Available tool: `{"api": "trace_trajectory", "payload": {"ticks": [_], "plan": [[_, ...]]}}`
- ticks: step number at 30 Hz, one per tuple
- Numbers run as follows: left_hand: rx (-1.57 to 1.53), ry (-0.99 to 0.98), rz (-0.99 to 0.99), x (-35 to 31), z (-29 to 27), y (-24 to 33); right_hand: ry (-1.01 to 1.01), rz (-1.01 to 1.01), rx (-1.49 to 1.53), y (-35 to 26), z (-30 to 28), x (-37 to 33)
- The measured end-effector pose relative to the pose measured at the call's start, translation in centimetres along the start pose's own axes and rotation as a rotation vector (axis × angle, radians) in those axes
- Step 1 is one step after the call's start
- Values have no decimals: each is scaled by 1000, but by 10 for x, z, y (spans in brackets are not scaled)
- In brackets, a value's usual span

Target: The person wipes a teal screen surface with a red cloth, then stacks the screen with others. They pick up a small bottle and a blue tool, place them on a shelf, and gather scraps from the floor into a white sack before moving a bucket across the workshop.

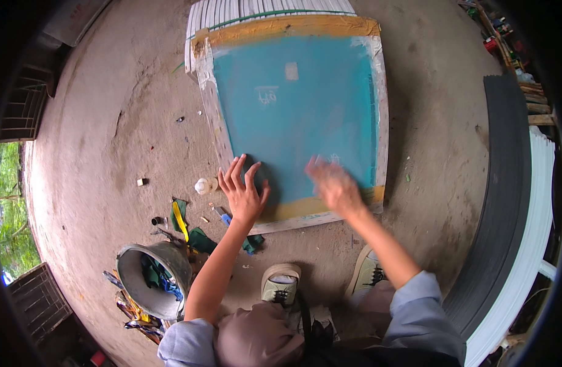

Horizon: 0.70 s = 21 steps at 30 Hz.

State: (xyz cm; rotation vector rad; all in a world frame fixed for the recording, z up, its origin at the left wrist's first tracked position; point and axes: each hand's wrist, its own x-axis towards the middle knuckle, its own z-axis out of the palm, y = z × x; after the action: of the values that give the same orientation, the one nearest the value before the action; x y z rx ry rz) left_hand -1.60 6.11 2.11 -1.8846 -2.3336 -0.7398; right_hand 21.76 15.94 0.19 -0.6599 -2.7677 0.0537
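Note:
A large screen-printing frame (299, 116) with teal mesh and orange and white taped edges lies in front of me. My left hand (241, 192) rests on its near left corner, fingers spread and holding nothing. Over the near right part of the mesh is my right hand (336, 183); motion smears its fingers, so their grip is hidden. A small pale patch (291, 71) and white handwriting mark the mesh. Beside my left wrist, a blue-handled cutter knife (222, 215) lies on the floor. Near that hand stands a small whitish bottle (203, 186).
Under the frame's far end is a stack of white ribbed panels (214, 13). At the lower left, a tilted grey bucket (134, 275) holds dark cloth; green and yellow scraps (179, 217) lie by it. Long dark panels (504, 159) and white ones (541, 177) line the right.

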Motion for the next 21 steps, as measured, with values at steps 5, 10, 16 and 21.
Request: {"api": "trace_trajectory", "payload": {"ticks": [5, 10, 16, 21], "plan": [[-12, 31, -15, 1, 2, 3, 307, 488, -229, 79, -33, 110], [-21, 33, -1, -3, 0, -4, -40, 283, 210, -76, 12, 41], [-56, 46, -21, -2, -5, -3, 28, 10, -105, 17, -17, 102], [17, -80, 34, 0, -4, 1, 278, 403, 38, -17, -9, 127]]}}
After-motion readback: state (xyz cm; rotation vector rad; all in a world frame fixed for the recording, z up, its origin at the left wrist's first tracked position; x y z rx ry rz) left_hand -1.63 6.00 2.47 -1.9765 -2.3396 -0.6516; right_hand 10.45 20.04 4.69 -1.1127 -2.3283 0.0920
